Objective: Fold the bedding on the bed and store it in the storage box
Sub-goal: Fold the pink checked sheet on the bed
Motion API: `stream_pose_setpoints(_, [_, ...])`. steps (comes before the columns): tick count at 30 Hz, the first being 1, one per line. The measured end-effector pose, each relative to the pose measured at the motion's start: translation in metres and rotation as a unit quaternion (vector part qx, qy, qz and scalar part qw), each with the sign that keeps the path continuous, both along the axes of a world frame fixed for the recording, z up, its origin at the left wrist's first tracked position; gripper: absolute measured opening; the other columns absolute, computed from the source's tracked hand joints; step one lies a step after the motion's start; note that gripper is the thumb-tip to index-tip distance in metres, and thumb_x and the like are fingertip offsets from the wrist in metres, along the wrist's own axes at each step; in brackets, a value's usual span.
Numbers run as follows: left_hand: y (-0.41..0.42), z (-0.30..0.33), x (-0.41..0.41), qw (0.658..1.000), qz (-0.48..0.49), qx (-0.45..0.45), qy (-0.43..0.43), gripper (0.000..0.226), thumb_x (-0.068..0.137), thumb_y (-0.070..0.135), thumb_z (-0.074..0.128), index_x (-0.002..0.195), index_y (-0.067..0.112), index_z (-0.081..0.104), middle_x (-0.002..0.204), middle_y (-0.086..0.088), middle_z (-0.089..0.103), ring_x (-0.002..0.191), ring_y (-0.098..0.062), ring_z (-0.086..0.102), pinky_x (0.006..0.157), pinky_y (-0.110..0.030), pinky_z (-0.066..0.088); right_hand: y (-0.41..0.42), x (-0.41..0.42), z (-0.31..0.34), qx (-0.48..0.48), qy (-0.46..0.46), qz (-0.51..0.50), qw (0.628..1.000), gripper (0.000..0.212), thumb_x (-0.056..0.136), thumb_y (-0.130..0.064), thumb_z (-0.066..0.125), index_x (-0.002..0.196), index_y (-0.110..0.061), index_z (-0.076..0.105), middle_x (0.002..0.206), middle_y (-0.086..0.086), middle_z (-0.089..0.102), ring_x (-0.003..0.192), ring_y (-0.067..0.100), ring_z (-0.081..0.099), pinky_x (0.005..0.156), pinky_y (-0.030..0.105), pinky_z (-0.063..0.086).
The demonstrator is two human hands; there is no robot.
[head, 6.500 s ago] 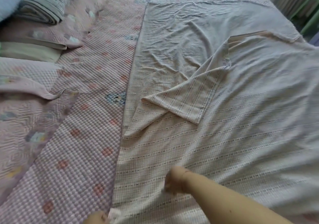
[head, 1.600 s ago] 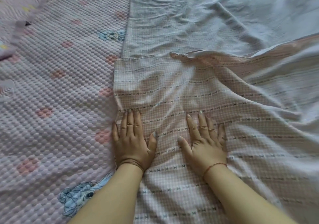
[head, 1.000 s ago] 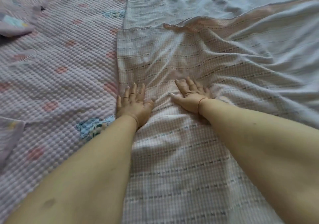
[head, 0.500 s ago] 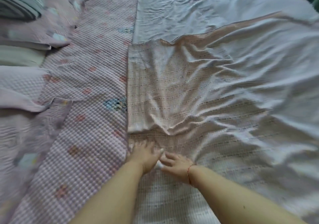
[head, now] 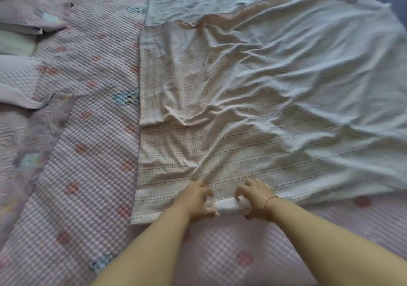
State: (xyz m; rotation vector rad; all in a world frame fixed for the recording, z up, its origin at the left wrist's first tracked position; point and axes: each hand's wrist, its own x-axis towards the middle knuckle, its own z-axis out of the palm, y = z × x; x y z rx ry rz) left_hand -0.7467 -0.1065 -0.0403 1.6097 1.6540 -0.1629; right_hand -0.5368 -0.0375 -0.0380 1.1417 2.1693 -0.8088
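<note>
Both hands, left [head: 195, 199] and right [head: 255, 197], gripped the sheet's [head: 253, 100] near hem, bunched; folding barely begun, no box visible.

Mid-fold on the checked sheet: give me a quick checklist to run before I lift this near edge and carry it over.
1. Left hand grips the bunched near edge: ok.
2. Right hand grips the same edge: ok.
3. Checked sheet lying flat for a clean fold: not ok, creases run across its middle.
4. Left side edge straight along the pink quilt: ok.
5. Far right corner squared up: cannot tell, that side is blurred and runs to the frame edge.
6. Storage box within reach: cannot tell, it is not in view.
</note>
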Motion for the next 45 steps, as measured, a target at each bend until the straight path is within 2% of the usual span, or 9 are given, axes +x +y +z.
stream_pose_setpoints(7, [-0.004,-0.007,0.031,0.997,-0.062,0.004,0.045,0.055,0.072,0.051,0.077,0.118,0.027,0.060,0.124,0.002,0.051,0.122,-0.020,0.044,0.098,-0.034,0.042,0.014,0.005,-0.015,0.015,0.038,0.011,0.999,0.017,0.085,-0.018,0.060,0.096,-0.023,0.072,0.102,-0.005,0.062,0.104,0.018,0.057,0.085,0.026,0.046])
stream_pose_setpoints(14, [0.015,-0.007,0.037,0.998,-0.006,-0.017,0.059,0.019,0.086,0.024,0.054,0.100,0.017,0.065,0.110,-0.009,0.065,0.106,-0.032,0.060,0.082,-0.035,0.050,0.037,0.003,0.001,-0.068,0.051,-0.087,0.993,0.009,0.094,-0.031,0.056,0.090,-0.023,0.054,0.088,-0.003,0.055,0.083,0.014,0.050,0.071,0.023,0.038])
stream_pose_setpoints(19, [0.019,0.008,0.034,0.975,-0.095,-0.198,0.034,0.012,0.090,0.009,0.062,0.098,0.005,0.070,0.065,-0.002,0.063,0.073,-0.018,0.050,0.048,-0.018,0.037,0.012,-0.009,0.006,-0.132,-0.051,0.058,0.988,0.020,0.098,-0.027,0.044,0.102,-0.014,0.059,0.091,0.003,0.050,0.085,0.018,0.044,0.074,0.027,0.036])
stream_pose_setpoints(21, [0.015,0.013,0.039,0.952,-0.129,-0.274,0.046,0.023,0.091,0.008,0.062,0.111,-0.003,0.065,0.077,-0.012,0.059,0.078,-0.016,0.045,0.039,-0.011,0.032,-0.005,-0.012,0.003,-0.165,-0.064,0.083,0.981,0.024,0.098,-0.026,0.045,0.106,-0.010,0.061,0.085,0.004,0.048,0.084,0.018,0.042,0.075,0.028,0.036])
stream_pose_setpoints(26, [0.017,0.014,0.036,0.921,-0.110,-0.371,0.044,0.033,0.090,0.009,0.063,0.121,-0.004,0.062,0.106,-0.017,0.070,0.088,-0.025,0.064,0.087,-0.034,0.054,-0.002,0.004,0.005,-0.229,0.016,-0.078,0.970,0.018,0.092,-0.026,0.055,0.093,-0.012,0.066,0.090,0.000,0.063,0.082,0.014,0.056,0.073,0.027,0.046])
stream_pose_setpoints(29, [0.027,0.021,0.036,0.935,-0.036,-0.352,0.015,0.033,0.092,0.010,0.061,0.123,-0.001,0.063,0.089,-0.008,0.073,0.071,-0.014,0.062,0.069,-0.023,0.052,0.027,0.030,0.011,-0.113,0.060,-0.181,0.975,0.026,0.091,-0.034,0.057,0.067,-0.028,0.049,0.082,-0.004,0.060,0.078,0.014,0.056,0.066,0.026,0.043])
stream_pose_setpoints(31, [0.035,0.029,0.042,0.963,-0.014,-0.266,0.031,0.032,0.088,0.018,0.067,0.118,0.009,0.067,0.111,-0.006,0.069,0.090,-0.016,0.062,0.078,-0.024,0.048,0.044,0.057,0.017,-0.055,0.062,-0.204,0.976,0.024,0.085,-0.039,0.063,0.070,-0.030,0.048,0.084,-0.006,0.059,0.082,0.014,0.057,0.071,0.026,0.045])
stream_pose_setpoints(37, [0.050,0.031,0.107,0.972,-0.062,-0.225,0.007,0.035,0.079,0.037,0.077,0.109,0.022,0.066,0.110,0.001,0.065,0.095,-0.014,0.059,0.078,-0.021,0.043,0.048,0.149,0.021,-0.063,-0.171,0.081,0.980,0.054,0.069,-0.039,0.078,0.117,-0.035,0.054,0.129,0.001,0.038,0.124,0.023,0.034,0.099,0.037,0.035])
stream_pose_setpoints(45, [0.079,0.029,0.181,0.978,-0.051,-0.202,-0.022,0.040,0.081,0.039,0.074,0.116,0.022,0.067,0.118,0.001,0.065,0.107,-0.017,0.060,0.083,-0.023,0.044,0.056,0.185,0.002,0.026,-0.068,0.051,0.996,0.022,0.087,-0.017,0.052,0.104,-0.019,0.065,0.108,0.003,0.050,0.113,0.024,0.047,0.088,0.033,0.043])
